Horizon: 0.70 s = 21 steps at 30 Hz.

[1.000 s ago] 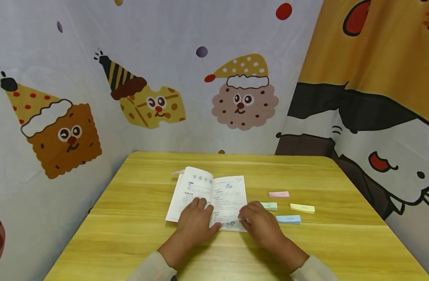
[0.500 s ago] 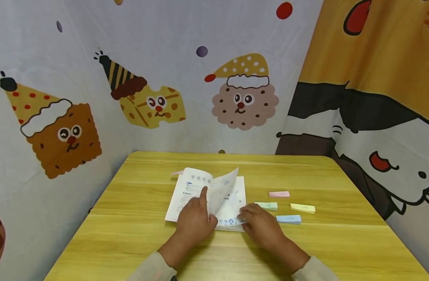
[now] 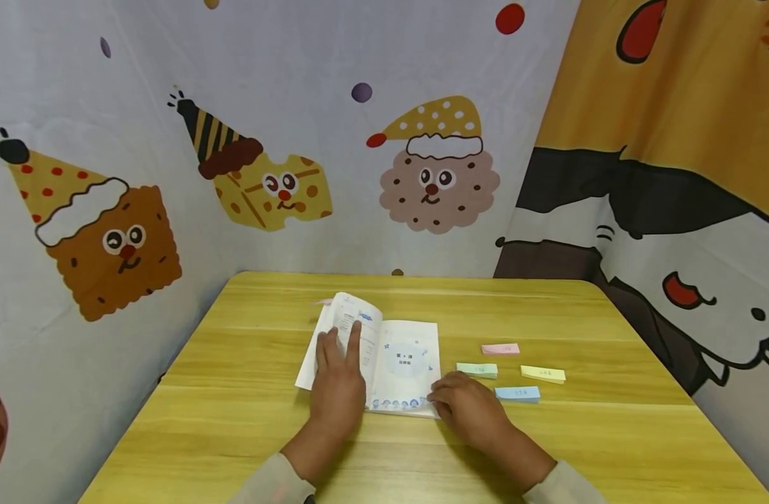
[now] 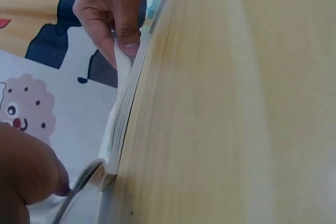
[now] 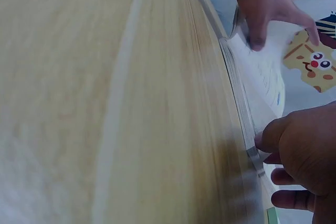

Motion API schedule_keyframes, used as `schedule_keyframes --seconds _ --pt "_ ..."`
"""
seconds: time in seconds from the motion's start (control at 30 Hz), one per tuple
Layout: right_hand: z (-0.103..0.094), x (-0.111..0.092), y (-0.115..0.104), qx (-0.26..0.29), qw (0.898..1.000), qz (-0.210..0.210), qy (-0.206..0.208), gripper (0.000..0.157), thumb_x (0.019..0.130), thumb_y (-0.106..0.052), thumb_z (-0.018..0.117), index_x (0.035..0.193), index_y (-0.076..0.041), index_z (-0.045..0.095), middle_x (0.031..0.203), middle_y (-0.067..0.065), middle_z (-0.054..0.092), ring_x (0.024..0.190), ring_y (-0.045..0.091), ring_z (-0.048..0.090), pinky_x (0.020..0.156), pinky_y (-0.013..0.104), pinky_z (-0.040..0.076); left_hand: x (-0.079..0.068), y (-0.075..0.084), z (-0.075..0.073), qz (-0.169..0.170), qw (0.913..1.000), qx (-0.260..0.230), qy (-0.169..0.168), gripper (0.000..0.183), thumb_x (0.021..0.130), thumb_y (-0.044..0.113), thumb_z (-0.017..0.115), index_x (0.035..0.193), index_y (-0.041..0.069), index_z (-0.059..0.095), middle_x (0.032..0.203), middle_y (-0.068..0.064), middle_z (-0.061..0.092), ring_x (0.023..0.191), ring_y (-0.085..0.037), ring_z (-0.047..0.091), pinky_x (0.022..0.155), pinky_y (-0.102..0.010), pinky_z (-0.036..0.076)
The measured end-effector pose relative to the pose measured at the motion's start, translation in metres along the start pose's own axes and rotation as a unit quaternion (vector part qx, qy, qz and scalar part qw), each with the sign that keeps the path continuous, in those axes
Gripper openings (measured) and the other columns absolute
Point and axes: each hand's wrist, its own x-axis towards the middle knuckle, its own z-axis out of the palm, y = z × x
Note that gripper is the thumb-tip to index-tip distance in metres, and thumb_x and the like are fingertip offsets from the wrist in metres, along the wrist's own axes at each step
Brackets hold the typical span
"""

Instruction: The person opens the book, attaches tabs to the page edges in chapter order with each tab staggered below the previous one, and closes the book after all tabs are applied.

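An open book lies on the wooden table, its right page showing a pale blue circle and a row of small blue figures along the bottom. My left hand rests on the left page with its fingers straight, pointing toward the top of the book. At the lower right corner, my right hand pinches the pages between thumb and curled fingers. The left wrist view shows the right thumb against the page edges. A pink tab sticks out at the book's upper left.
Right of the book lie pink, green, yellow and blue sticky-note strips. Behind the table hangs a white cloth printed with cartoon figures.
A page has turned over from right to left, uncovering the page with the blue circle. My left hand has moved left with it onto the left page. The right hand stays at the corner.
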Motion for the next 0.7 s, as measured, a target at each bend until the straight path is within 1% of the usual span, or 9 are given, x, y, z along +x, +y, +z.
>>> schedule_keyframes --seconds 0.1,0.13,0.17,0.2,0.27,0.37,0.43,0.63,0.7 --pt "-0.0015 0.0 -0.0008 0.0 1.0 0.01 -0.011 0.014 0.078 -0.014 0.072 0.089 -0.021 0.076 0.1 -0.008 0.066 0.099 0.012 0.057 0.087 0.033 0.047 0.0024 -0.0014 -0.0022 0.025 0.9979 0.047 -0.038 0.075 0.078 0.002 0.067 0.144 0.026 0.039 0.146 -0.025 0.02 0.137 -0.045 0.004 0.107 -0.051 0.02" --pt "-0.0022 0.0001 -0.0012 -0.001 1.0 0.014 -0.015 0.013 0.078 -0.015 0.071 0.089 -0.021 0.076 0.1 -0.008 0.066 0.099 0.012 0.057 0.087 0.032 0.046 0.0029 -0.001 -0.0033 0.039 0.9959 0.058 -0.058 0.069 0.079 0.002 0.067 0.139 0.027 0.046 0.147 -0.023 0.02 0.137 -0.044 0.002 0.109 -0.053 0.011" --pt "-0.0028 0.0001 -0.0014 -0.002 1.0 0.015 -0.018 0.013 0.079 -0.015 0.071 0.089 -0.021 0.076 0.1 -0.008 0.066 0.099 0.012 0.057 0.088 0.032 0.046 0.0028 -0.0007 -0.0041 0.058 0.9933 0.064 -0.076 0.061 0.08 0.001 0.066 0.134 0.027 0.052 0.146 -0.021 0.024 0.138 -0.043 0.004 0.109 -0.053 0.007" --pt "-0.0035 0.0001 -0.0015 -0.002 1.0 0.015 -0.018 0.013 0.079 -0.015 0.071 0.089 -0.021 0.076 0.099 -0.008 0.066 0.099 0.012 0.057 0.088 0.032 0.046 0.0024 0.0002 -0.0054 0.079 0.9905 0.063 -0.094 0.052 0.082 0.003 0.066 0.127 0.025 0.058 0.144 -0.018 0.03 0.137 -0.041 0.01 0.109 -0.051 0.009" --pt "-0.0045 -0.0003 -0.0012 -0.003 1.0 0.011 -0.013 0.013 0.078 -0.014 0.071 0.088 -0.02 0.076 0.098 -0.008 0.066 0.097 0.012 0.057 0.088 0.032 0.046 0.0007 0.0022 -0.0067 0.118 0.9832 0.056 -0.127 0.04 0.082 0.002 0.065 0.116 0.023 0.064 0.134 -0.013 0.042 0.13 -0.036 0.029 0.107 -0.046 0.022" --pt "-0.0047 -0.001 0.0 -0.003 1.0 0.003 -0.001 0.013 0.076 -0.013 0.072 0.087 -0.019 0.076 0.096 -0.007 0.066 0.095 0.011 0.058 0.087 0.033 0.046 -0.0032 0.0038 -0.0084 0.15 0.9734 0.032 -0.17 0.033 0.081 0.004 0.067 0.109 0.02 0.065 0.12 -0.008 0.05 0.111 -0.028 0.045 0.09 -0.041 0.042" --pt "-0.005 -0.0015 0.0004 0.0 1.0 0.003 0.005 0.013 0.076 -0.013 0.073 0.086 -0.019 0.076 0.096 -0.007 0.066 0.095 0.011 0.058 0.087 0.033 0.047 -0.0047 0.0045 -0.0084 0.151 0.9692 0.026 -0.193 0.033 0.08 0.006 0.067 0.11 0.019 0.065 0.12 -0.009 0.049 0.106 -0.027 0.046 0.081 -0.041 0.045" --pt "-0.0064 -0.0028 0.0008 0.014 1.0 0.011 -0.003 0.013 0.076 -0.014 0.073 0.087 -0.018 0.076 0.098 -0.005 0.066 0.096 0.013 0.058 0.086 0.034 0.047 -0.006 0.0069 -0.0039 0.129 0.9651 0.0 -0.228 0.031 0.087 0.039 0.063 0.114 0.024 0.066 0.124 -0.012 0.048 0.111 -0.031 0.045 0.083 -0.045 0.044" --pt "-0.0069 -0.0031 0.0013 0.018 1.0 0.01 -0.01 0.012 0.077 -0.015 0.072 0.088 -0.018 0.076 0.099 -0.004 0.066 0.097 0.014 0.058 0.087 0.034 0.047 -0.0059 0.0074 -0.0037 0.128 0.9639 -0.001 -0.234 0.035 0.086 0.044 0.063 0.115 0.026 0.066 0.125 -0.013 0.047 0.112 -0.032 0.044 0.084 -0.046 0.043"
